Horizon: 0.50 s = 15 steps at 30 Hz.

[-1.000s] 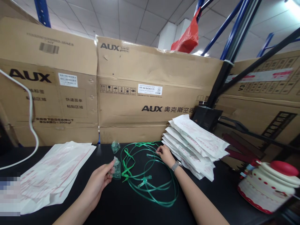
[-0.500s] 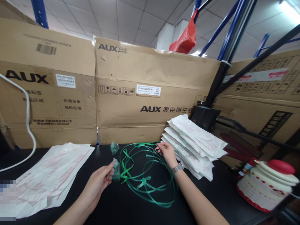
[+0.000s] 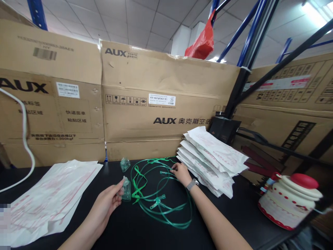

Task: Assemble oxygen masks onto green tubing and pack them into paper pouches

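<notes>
The left hand (image 3: pixel 110 198) is pinching a mask (image 3: pixel 127 192). The right hand (image 3: pixel 182 174) is resting at the tubing (image 3: pixel 158 201), fingers narrow; whether they are holding it, I cannot tell.

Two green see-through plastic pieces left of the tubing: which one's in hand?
The nearer piece, held at its edge by the left hand. The other piece lies farther back, near the cardboard, untouched.

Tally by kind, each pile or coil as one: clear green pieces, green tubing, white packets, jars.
Clear green pieces: 2, one in the left hand
Green tubing coil: 1
White packet piles: 2, packets within not countable
Red-lidded jar: 1
Total: 6
</notes>
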{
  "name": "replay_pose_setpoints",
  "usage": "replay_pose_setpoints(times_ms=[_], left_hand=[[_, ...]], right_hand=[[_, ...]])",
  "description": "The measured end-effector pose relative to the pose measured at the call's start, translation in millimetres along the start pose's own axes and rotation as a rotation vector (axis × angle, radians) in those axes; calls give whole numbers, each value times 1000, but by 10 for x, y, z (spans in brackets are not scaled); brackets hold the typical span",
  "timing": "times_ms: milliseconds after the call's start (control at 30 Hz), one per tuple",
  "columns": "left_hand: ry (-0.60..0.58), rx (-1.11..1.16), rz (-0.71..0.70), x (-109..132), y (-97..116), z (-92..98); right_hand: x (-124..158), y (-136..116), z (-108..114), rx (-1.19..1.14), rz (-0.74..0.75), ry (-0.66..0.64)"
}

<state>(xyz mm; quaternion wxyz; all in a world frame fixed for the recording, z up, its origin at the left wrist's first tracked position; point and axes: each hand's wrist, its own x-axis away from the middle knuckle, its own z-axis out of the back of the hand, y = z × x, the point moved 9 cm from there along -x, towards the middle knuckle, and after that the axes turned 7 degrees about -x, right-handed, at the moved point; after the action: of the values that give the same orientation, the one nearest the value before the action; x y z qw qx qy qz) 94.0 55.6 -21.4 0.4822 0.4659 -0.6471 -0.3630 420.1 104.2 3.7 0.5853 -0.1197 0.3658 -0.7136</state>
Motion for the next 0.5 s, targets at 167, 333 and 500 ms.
replay_pose_setpoints(times_ms=[167,333,500], left_hand=[[13,19,16,6,-3,5],[7,19,36,17,-12,-2],[-5,29,28,-7,-26,12]], right_hand=[[5,43,-80,-37,-77,-58],[-16,116,-54,-188,-172,-58],[-19,168,-74,-430,-268,-80]])
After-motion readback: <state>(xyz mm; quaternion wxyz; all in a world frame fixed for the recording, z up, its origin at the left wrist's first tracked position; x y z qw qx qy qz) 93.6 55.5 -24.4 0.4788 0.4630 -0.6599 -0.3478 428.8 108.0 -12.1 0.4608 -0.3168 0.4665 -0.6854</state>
